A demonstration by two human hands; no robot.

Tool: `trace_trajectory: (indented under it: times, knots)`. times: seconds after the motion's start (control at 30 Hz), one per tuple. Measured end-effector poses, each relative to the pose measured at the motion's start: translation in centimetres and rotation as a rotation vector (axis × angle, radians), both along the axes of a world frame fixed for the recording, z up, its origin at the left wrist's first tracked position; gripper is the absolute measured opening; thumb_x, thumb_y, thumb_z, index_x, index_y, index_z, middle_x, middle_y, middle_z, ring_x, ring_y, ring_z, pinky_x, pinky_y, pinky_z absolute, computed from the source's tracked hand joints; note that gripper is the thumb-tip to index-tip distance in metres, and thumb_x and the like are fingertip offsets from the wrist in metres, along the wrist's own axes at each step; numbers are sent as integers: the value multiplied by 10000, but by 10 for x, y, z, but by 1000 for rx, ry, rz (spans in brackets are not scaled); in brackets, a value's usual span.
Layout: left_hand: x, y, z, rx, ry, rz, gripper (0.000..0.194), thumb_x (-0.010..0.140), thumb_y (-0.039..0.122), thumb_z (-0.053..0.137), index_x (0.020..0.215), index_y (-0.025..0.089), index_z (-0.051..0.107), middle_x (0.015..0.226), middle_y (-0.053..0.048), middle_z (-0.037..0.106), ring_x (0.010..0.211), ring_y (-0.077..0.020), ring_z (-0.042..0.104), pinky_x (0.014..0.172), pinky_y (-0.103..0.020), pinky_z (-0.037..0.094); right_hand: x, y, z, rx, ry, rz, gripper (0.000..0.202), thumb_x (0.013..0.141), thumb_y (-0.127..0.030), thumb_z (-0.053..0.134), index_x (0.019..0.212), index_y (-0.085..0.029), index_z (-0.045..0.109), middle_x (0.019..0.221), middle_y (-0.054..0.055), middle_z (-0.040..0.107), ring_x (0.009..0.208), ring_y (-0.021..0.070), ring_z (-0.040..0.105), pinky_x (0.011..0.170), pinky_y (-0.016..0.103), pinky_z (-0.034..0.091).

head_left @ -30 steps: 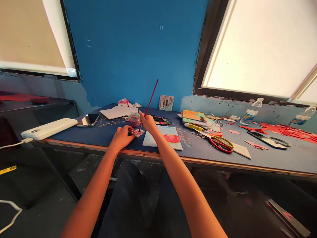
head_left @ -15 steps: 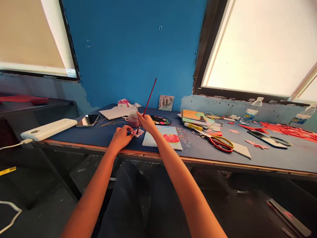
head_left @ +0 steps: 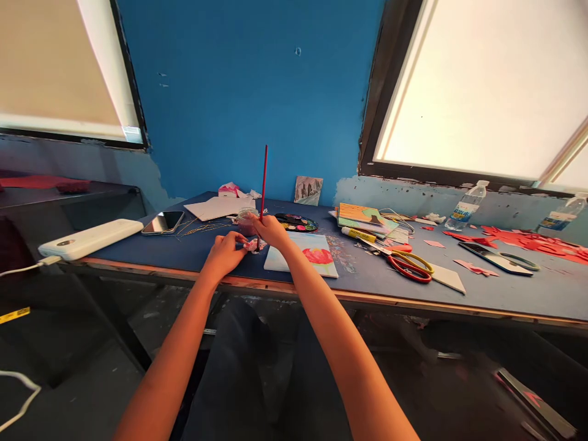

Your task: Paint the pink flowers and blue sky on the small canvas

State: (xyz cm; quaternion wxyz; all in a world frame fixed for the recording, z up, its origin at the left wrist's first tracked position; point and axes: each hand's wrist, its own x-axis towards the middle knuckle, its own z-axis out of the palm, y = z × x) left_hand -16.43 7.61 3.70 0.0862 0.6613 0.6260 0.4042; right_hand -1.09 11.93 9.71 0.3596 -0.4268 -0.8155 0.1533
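My right hand (head_left: 271, 231) is closed round a long red paintbrush (head_left: 264, 180), which stands nearly upright with its tip down at a crumpled, pink-stained tissue (head_left: 255, 245). My left hand (head_left: 226, 252) pinches the left side of that tissue on the table. Just behind my hands is a jar of murky pinkish water (head_left: 247, 223). Partly under my right forearm lies a small canvas (head_left: 278, 260) painted with a red flower on pale blue. Beyond it sits a black paint palette (head_left: 312, 224) with several colours, partly hidden by my right hand.
Left on the table are a white power bank (head_left: 92, 239) with a cable, a phone (head_left: 163, 223) and white card (head_left: 215, 208). To the right lie scissors (head_left: 408, 264), a yellow marker (head_left: 358, 234), stacked paintings (head_left: 362, 215), red paper scraps (head_left: 528, 242) and a water bottle (head_left: 467, 207).
The paintbrush has swung from leaning right to nearly upright, its top moving left. My right hand has shifted slightly. My left hand stays on the tissue.
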Motion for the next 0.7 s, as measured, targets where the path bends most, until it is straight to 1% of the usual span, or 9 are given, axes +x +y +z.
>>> trace_trajectory:
  times: [0.1, 0.13, 0.23, 0.27, 0.37, 0.43, 0.57, 0.63, 0.7]
  knots:
    - [0, 0, 0, 17, 11, 4, 195, 783, 312, 623, 968, 251, 614, 1036, -75, 712, 1164, -305, 529, 990, -424, 462, 1, 2, 0, 52, 12, -105, 586, 1038, -486, 342, 530, -196, 382, 547, -1, 423, 569, 116, 419, 585, 242, 277]
    - [0, 0, 0, 18, 11, 6, 191, 782, 306, 621, 965, 251, 615, 1036, -75, 712, 1158, -305, 531, 990, -426, 462, 1, 3, 0, 48, 32, -94, 590, 1043, -484, 317, 535, -194, 392, 546, -2, 420, 576, 116, 432, 593, 234, 291]
    - [1, -1, 2, 3, -5, 10, 193, 776, 318, 630, 957, 253, 615, 1051, -79, 710, 1171, -313, 530, 987, -429, 465, 0, 7, -1, -11, 41, 25, 610, 1050, -493, 266, 542, -189, 413, 534, -8, 415, 566, 107, 446, 591, 216, 310]
    - [1, -2, 2, 0, -12, 10, 193, 775, 327, 634, 952, 253, 611, 1052, -80, 710, 1182, -316, 528, 992, -431, 463, 0, 7, -2, -13, 17, 27, 608, 1047, -499, 280, 545, -188, 420, 535, -6, 420, 563, 106, 444, 583, 218, 303]
    - [2, -3, 5, -9, -24, 5, 176, 773, 316, 633, 933, 252, 593, 1045, -81, 713, 1207, -320, 517, 1022, -437, 445, 1, 7, -1, 36, -66, -114, 577, 1037, -490, 353, 562, -181, 460, 567, 11, 449, 578, 117, 438, 577, 241, 263]
    - [3, -4, 5, -18, -22, 6, 170, 773, 289, 628, 933, 250, 585, 1057, -78, 712, 1215, -317, 514, 1031, -433, 438, 2, 6, 0, 77, -80, -186, 579, 1045, -482, 337, 580, -176, 496, 590, 21, 469, 595, 123, 446, 586, 249, 251]
    - [2, -2, 4, -14, -13, 11, 177, 778, 292, 634, 941, 246, 581, 1074, -85, 710, 1228, -317, 513, 1028, -427, 440, 2, 7, -1, 99, -55, -173, 646, 1060, -508, 243, 614, -167, 562, 613, 28, 525, 628, 122, 505, 609, 232, 279]
    - [1, -1, 3, -8, -1, 11, 179, 784, 317, 640, 935, 242, 582, 1085, -89, 708, 1235, -317, 512, 1031, -424, 439, 1, 9, -3, 92, -81, -152, 630, 1064, -492, 256, 638, -164, 586, 631, 28, 560, 655, 122, 533, 639, 226, 301]
    - [1, -1, 2, -1, 13, 16, 187, 788, 339, 644, 937, 242, 588, 1094, -88, 707, 1232, -313, 517, 1024, -414, 444, 0, 12, -6, 100, -145, -142, 592, 1065, -467, 296, 656, -165, 600, 657, 30, 595, 714, 130, 567, 720, 228, 328]
